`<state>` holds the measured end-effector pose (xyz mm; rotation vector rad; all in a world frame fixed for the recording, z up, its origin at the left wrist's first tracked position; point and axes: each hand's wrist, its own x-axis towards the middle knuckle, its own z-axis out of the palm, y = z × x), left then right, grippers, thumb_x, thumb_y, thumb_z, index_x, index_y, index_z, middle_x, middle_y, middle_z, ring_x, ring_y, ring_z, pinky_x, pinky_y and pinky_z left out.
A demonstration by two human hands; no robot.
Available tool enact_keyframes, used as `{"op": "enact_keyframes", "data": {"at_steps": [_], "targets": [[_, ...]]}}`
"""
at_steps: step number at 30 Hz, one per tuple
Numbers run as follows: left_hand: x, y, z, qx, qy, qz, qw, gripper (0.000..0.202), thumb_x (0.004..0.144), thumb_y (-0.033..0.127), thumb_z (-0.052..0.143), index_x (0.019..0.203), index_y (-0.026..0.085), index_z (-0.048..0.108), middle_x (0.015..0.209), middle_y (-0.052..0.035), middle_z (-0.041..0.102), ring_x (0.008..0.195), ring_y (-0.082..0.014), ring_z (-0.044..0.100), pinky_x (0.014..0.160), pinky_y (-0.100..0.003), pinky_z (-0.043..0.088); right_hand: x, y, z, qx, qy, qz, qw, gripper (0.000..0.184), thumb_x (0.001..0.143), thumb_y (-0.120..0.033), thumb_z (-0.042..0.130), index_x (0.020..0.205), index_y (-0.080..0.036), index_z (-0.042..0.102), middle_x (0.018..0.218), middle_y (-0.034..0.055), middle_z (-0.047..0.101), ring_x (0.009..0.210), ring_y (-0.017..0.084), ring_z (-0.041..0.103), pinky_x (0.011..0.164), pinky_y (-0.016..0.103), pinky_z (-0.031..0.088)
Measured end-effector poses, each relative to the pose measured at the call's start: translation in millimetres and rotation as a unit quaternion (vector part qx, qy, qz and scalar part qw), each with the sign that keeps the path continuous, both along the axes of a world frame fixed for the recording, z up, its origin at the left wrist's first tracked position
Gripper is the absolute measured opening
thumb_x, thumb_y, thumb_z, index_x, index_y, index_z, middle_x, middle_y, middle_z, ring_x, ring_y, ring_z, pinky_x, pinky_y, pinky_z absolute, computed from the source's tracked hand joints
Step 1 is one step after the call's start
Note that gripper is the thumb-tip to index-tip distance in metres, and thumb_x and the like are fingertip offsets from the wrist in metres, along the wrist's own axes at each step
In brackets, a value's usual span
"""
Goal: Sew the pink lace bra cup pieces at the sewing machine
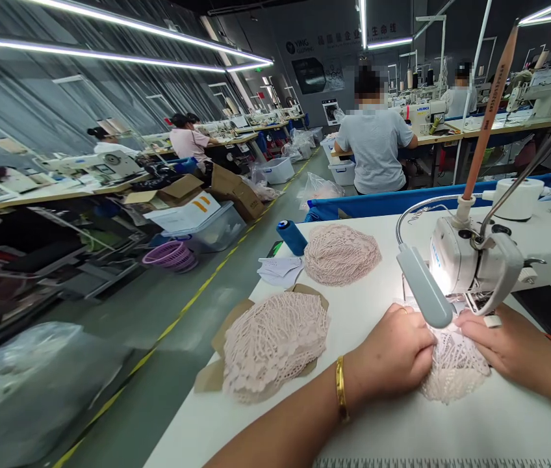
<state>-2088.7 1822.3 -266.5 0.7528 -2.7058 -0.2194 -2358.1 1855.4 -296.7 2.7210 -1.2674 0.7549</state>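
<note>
A pale pink lace piece [455,374] lies on the white table under the head of a sewing machine [455,250]. My left hand [397,348], with a gold bracelet at the wrist, has its fingers curled on the lace's left edge. From the other side my right hand [504,341] grips the lace close to the presser foot, fingers drawn together. A grey lamp [424,286] lights this spot and hides part of the needle area. To the left sit two stacks of lace pieces, a nearer stack [275,341] on brown card and a farther stack [341,253].
A blue thread cone [292,238] and folded white paper [280,270] are near the table's left edge. A pencil [492,117] stands upright on the machine. Beyond are a purple basket [171,257], cardboard boxes and a seated co-worker [373,146].
</note>
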Motion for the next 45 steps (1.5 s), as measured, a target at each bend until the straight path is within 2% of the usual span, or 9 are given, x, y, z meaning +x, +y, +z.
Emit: {"op": "enact_keyframes", "data": {"at_steps": [4,6,13,21,27,33,39,43,45], "targets": [[-0.4,-1.5,-3.8,-0.030,0.043,0.001,0.999,0.018,0.100,0.022,0.056,0.101,0.021,0.074,0.106,-0.0088,0.073,0.101,-0.0249,0.066,0.089,-0.040,0.052,4.2,4.2,3.5,0.019,0.007,0.031,0.999,0.038,0.103,-0.012,0.042,0.118,-0.025,0.074,0.111,0.0096,0.074,0.094,0.027,0.065,0.079,0.038,0.055],[0.4,-3.4,-6.1,-0.028,0.048,-0.008,0.998,0.018,0.104,0.026,0.056,0.106,0.020,0.073,0.112,-0.0086,0.074,0.109,-0.0253,0.067,0.096,-0.041,0.052,9.0,7.1,7.7,0.042,0.009,0.062,0.997,0.037,0.104,-0.012,0.043,0.118,-0.026,0.074,0.118,0.0079,0.074,0.098,0.026,0.066,0.082,0.038,0.054],[-0.4,2.7,-12.0,-0.016,0.018,-0.015,1.000,0.017,0.105,0.033,0.063,0.106,0.019,0.072,0.111,-0.0065,0.076,0.107,-0.0240,0.070,0.097,-0.041,0.054,10.9,7.8,17.5,0.071,0.009,0.044,0.996,0.032,0.103,-0.011,0.045,0.102,-0.026,0.072,0.098,0.0051,0.071,0.078,0.023,0.060,0.072,0.035,0.048],[-0.4,4.0,-13.8,-0.029,0.022,-0.008,0.999,0.017,0.105,0.033,0.061,0.106,0.020,0.072,0.108,-0.0079,0.076,0.103,-0.0246,0.070,0.093,-0.041,0.055,9.1,9.4,13.1,0.071,0.016,0.033,0.997,0.030,0.104,-0.013,0.044,0.097,-0.026,0.070,0.096,0.0060,0.069,0.075,0.022,0.056,0.069,0.035,0.046],[-0.8,4.9,-13.8,-0.019,0.021,-0.002,1.000,0.018,0.105,0.033,0.060,0.107,0.020,0.072,0.108,-0.0087,0.076,0.103,-0.0260,0.071,0.094,-0.042,0.055,10.3,8.2,13.0,0.080,0.010,0.045,0.996,0.034,0.106,-0.014,0.040,0.115,-0.026,0.071,0.103,0.0074,0.071,0.087,0.024,0.062,0.074,0.034,0.050],[-0.6,5.8,-11.7,-0.003,0.022,0.002,1.000,0.017,0.103,0.032,0.064,0.109,0.018,0.072,0.114,-0.0082,0.077,0.107,-0.0262,0.071,0.095,-0.044,0.053,17.0,4.5,9.8,0.055,-0.014,0.036,0.998,0.036,0.106,-0.013,0.042,0.120,-0.026,0.073,0.098,0.0063,0.072,0.085,0.023,0.063,0.074,0.034,0.050],[-0.9,6.2,-7.9,-0.005,0.023,0.008,1.000,0.016,0.101,0.029,0.064,0.108,0.016,0.072,0.123,-0.0074,0.078,0.109,-0.0285,0.071,0.098,-0.048,0.048,21.1,3.7,3.8,0.033,0.021,0.031,0.999,0.036,0.106,-0.009,0.037,0.115,-0.021,0.070,0.095,0.0059,0.067,0.077,0.021,0.059,0.063,0.032,0.043],[-0.7,7.1,-3.9,0.017,0.004,0.016,1.000,0.014,0.099,0.028,0.066,0.105,0.018,0.072,0.127,-0.0060,0.077,0.114,-0.0279,0.069,0.099,-0.047,0.043,20.4,3.9,-2.8,0.006,0.031,0.008,0.999,0.029,0.107,-0.013,0.041,0.097,-0.021,0.068,0.084,0.0042,0.057,0.069,0.021,0.053,0.057,0.032,0.032],[-0.8,7.9,-0.2,0.026,-0.014,0.021,0.999,0.013,0.099,0.029,0.066,0.102,0.018,0.071,0.126,-0.0054,0.077,0.113,-0.0271,0.069,0.098,-0.046,0.042,19.3,4.1,-4.9,-0.002,0.024,0.014,1.000,0.028,0.108,-0.016,0.042,0.090,-0.021,0.064,0.083,0.0040,0.054,0.069,0.020,0.051,0.057,0.032,0.031]]}}
